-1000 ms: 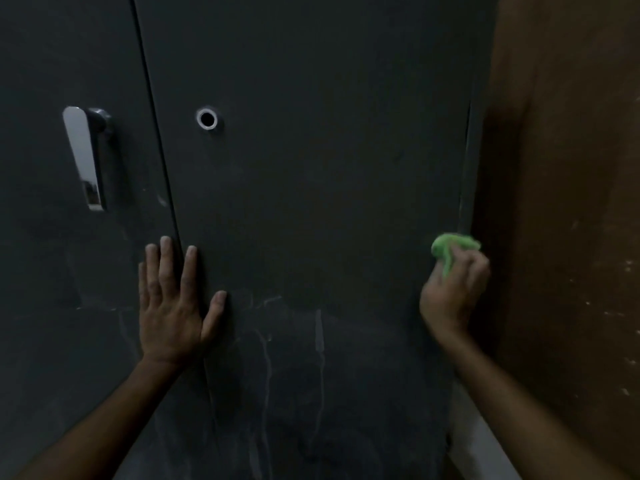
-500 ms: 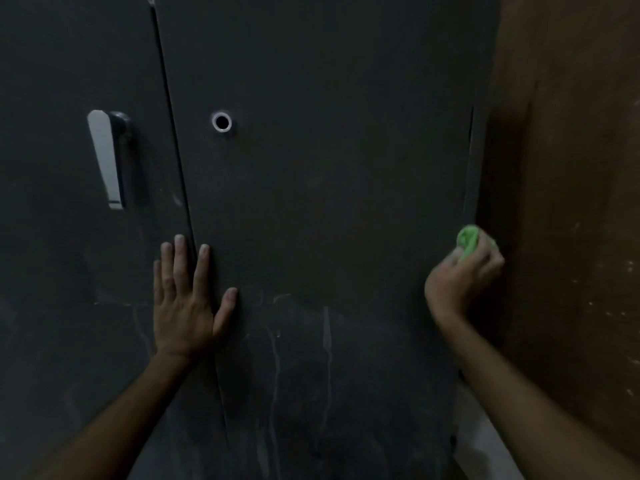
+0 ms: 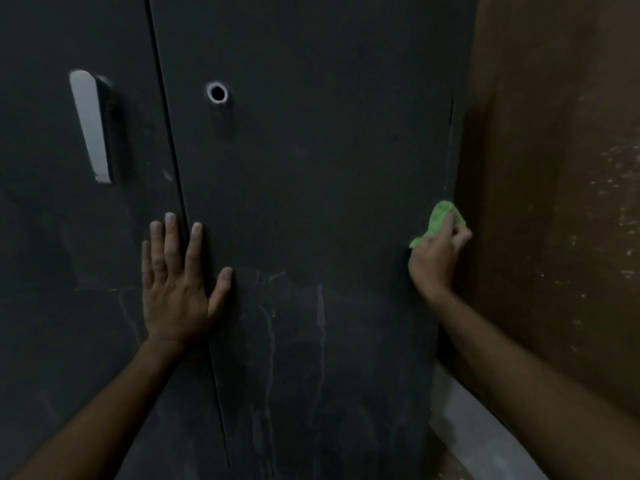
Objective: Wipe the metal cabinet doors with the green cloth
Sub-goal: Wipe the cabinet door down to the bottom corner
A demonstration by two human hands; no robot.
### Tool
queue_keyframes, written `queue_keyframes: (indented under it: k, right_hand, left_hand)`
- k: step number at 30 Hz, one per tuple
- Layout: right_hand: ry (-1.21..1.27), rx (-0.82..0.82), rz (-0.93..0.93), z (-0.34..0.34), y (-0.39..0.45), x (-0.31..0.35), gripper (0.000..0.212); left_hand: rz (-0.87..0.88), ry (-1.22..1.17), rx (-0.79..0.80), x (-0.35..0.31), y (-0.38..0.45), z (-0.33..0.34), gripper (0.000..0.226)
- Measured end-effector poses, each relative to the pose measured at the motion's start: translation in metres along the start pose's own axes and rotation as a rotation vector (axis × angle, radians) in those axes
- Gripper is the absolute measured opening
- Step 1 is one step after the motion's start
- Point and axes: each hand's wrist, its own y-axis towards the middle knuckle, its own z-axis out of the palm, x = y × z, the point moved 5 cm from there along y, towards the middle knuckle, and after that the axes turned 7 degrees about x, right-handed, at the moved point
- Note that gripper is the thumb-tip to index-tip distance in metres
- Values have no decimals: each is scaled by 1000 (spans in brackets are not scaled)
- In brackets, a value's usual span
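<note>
The cloth (image 3: 439, 218) was bright green, crumpled into a small wad, and sat at the right edge of the right door (image 3: 311, 188), about halfway down the visible panel. The right hand (image 3: 434, 259) gripped it, fingers curled round the wad and pressing it against the door's edge beside the brown wall (image 3: 561, 202). The left hand (image 3: 176, 285) lay flat with fingers spread straight, spanning the seam (image 3: 169, 140) between the left door (image 3: 45, 237) and the right one; thumb and forefinger were on the right door. Both doors were dark grey metal, with pale drip streaks (image 3: 320, 317) running down the lower half of the right one. A silver handle (image 3: 90, 126) stood upright on the left door, and a ringed hole (image 3: 217, 92) marked the right door near the seam.

Compared with half a second earlier, more of the cloth showed above the right hand, which stayed at the same edge. The left hand kept its flat place on the seam.
</note>
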Motion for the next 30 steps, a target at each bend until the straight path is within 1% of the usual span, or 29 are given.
queue_keyframes:
  k: [1,3,5,6,9,10,11,12,14,16,18,20,22,24,25,27,30]
  right_hand:
    - [19,-7,-12,-2,12,13,58]
    - [19,-25,-74,-4,11,24,57]
    - [8,-39,-97,3,-22,3,54]
    - [-4,-57,-48,9,-48,-17,53]
    - [11,-50,280,23,-120,-75,50]
    - [16,-50,353,25,-127,-82,49]
    - [13,-69,382,24,-122,-79,49]
    - [18,-110,354,23,-105,-66,48]
    - [54,-193,182,18,-61,-20,47]
    - [70,-237,21,19,-29,20,47]
    - [61,-255,-92,23,-32,26,48]
    - [33,-224,-111,32,-71,-15,49]
    - [5,-161,12,40,-123,-69,54]
    - [21,-129,112,41,-143,-95,55]
    - [40,-157,125,39,-133,-90,55]
    - [66,-249,37,30,-94,-66,51]
    - [76,-250,-151,24,-45,-30,48]
  left_hand:
    - [-2,-34,3,0,0,-2,78]
    - [1,-94,6,0,1,-5,78]
    - [2,-113,-6,-1,0,-3,77]
    - [7,-111,-21,-1,0,-1,77]
    - [24,-76,-31,0,0,5,78]
    - [27,-79,-24,0,-1,6,79]
    - [30,-96,-23,1,-1,5,79]
    - [31,-117,-25,1,-2,3,79]
    - [20,-167,-20,-1,-2,2,79]
    - [-10,-213,-28,-5,0,3,80]
    - [-34,-232,-51,-10,1,5,80]
    - [-24,-243,-75,-14,-2,6,79]
    - [-8,-246,-98,-15,-5,9,78]
    - [-8,-237,-118,-15,-8,12,77]
    - [-3,-237,-123,-14,-6,11,77]
    - [0,-240,-133,-15,-6,14,77]
    - [-20,-259,-156,-15,-9,18,76]
